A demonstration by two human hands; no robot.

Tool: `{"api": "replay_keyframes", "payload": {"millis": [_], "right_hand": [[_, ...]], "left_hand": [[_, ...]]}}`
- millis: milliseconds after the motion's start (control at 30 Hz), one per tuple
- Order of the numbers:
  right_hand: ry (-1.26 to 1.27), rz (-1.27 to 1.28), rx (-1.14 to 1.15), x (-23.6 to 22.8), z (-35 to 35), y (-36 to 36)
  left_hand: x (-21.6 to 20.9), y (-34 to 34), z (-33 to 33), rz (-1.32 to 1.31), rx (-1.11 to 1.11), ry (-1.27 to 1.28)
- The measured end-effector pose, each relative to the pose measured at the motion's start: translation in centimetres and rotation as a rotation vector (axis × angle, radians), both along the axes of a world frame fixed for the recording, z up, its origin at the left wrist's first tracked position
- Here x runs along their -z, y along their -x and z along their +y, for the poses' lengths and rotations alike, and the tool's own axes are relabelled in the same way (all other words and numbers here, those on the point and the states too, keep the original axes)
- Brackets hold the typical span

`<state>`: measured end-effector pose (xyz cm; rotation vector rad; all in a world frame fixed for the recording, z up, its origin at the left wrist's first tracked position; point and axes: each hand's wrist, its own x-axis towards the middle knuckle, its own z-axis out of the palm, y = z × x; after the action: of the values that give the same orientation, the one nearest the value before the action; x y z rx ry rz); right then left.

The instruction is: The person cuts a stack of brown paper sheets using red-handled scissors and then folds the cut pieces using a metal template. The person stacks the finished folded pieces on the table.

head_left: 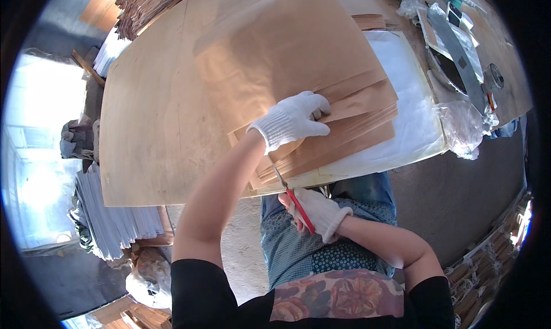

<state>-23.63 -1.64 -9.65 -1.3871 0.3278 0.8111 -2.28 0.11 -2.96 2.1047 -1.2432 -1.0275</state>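
A stack of large brown paper sheets [281,48] lies on the table, its layered edges fanned out toward me. My left hand [295,118], in a white knit glove, is on the stack with fingers and thumb closed around the lifted edge of the upper sheets. Below it, at the table's front edge, my right hand [314,209] wears a similar glove and grips a pair of red-handled scissors [299,210]. The blades point up and left, against the near left corner of the stack. The right fingers are partly hidden beneath the handles.
White sheeting [402,71] lies under the stack on the right of the wooden table [149,99]. Farther right are a long grey blade-like strip [456,56] and clear plastic bags [462,125]. Bundled white sheets [112,214] stand low at left; more brown paper [146,5] is piled at back left.
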Motion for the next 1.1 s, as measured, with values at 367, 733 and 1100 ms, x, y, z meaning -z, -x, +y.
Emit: {"api": "replay_keyframes", "payload": {"millis": [367,733,1100], "right_hand": [[-0.623,0.327,0.524,1.0,-4.7,4.6],[-0.764,0.208,0.719,-4.0,-12.3,4.0],[-0.271,0.215,0.719,-2.8,-17.6,6.7]], "left_hand": [[-2.0,-1.0,-0.8,-0.626,-0.268,0.356],[1.5,6.0,-0.5,-0.560,-0.161,0.165],[1.9,5.6,-0.4,-0.502,-0.194,0.167]]}}
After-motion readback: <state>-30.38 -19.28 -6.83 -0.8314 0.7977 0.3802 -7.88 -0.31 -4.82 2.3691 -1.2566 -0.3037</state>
